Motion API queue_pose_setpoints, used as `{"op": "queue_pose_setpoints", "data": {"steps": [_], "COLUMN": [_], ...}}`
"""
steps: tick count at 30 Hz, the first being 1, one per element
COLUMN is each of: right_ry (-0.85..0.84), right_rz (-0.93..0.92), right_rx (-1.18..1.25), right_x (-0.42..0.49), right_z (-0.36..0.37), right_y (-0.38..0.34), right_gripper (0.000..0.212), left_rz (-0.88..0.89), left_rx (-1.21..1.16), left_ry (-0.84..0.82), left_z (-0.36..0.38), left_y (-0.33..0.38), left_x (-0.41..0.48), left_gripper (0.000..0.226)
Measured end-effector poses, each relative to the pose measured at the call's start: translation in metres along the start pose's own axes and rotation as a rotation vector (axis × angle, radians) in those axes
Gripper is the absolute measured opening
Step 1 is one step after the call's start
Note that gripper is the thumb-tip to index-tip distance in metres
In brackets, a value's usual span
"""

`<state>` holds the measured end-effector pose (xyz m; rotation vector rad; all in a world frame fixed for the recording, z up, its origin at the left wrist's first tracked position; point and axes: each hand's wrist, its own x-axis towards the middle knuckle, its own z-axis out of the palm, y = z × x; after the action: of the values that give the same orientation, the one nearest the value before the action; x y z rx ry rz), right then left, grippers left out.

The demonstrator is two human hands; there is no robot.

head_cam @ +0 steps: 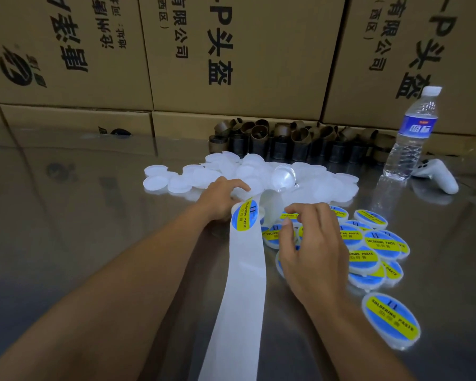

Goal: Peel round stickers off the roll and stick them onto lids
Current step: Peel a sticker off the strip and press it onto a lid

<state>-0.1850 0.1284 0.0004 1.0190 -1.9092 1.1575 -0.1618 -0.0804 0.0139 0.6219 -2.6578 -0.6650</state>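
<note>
White paper backing strip (242,284) runs up the steel tabletop (80,215). Right hand (311,243) hovers over stickered white plastic lids (379,243); grip curled, contents unclear. Left hand (220,198): grip clamped on the strip top, which bears 1 blue-yellow round sticker (243,217). Plain white lids (204,174) piled beyond.

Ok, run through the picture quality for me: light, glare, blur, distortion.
Head view: dim; the steel table mirrors the cardboard boxes; wide-angle bends the box edges; the plain lids look washed out; the right hand is slightly blurred; the sticker strip print reads clearly.
</note>
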Motion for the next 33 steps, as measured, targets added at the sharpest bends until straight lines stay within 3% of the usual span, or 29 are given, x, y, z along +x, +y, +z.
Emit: {"op": "queue_pose_setpoints", "data": {"steps": [3, 13, 20, 26, 33], "right_ry": [-0.005, -0.033, -0.064, -0.082, -0.08], "right_rz": [0.008, 0.066, 0.105, 0.131, 0.124], "right_rx": [-0.01, 0.035, 0.038, 0.014, 0.003], "right_x": [0.0, 0.001, 0.0, 0.0, 0.0], "right_z": [-0.001, -0.002, -0.003, -0.002, -0.002], "right_y": [0.0, 0.0, 0.0, 0.002, 0.002], "right_gripper": [0.012, 0.012, 0.009, 0.007, 0.006], "left_rz": [-0.045, -0.094, -0.071, -0.153, -0.232], "left_rx": [0.004, 0.035, -0.056, 0.197, 0.188], "left_ry": [0.031, 0.093, 0.138, 0.274, 0.249], "left_z": [-0.001, -0.009, -0.012, -0.009, -0.011], "left_y": [-0.001, -0.013, -0.02, -0.018, -0.006], "left_x": [0.0, -0.019, -0.046, -0.052, -0.052], "left_gripper": [0.015, 0.01, 0.023, 0.046, 0.041]}}
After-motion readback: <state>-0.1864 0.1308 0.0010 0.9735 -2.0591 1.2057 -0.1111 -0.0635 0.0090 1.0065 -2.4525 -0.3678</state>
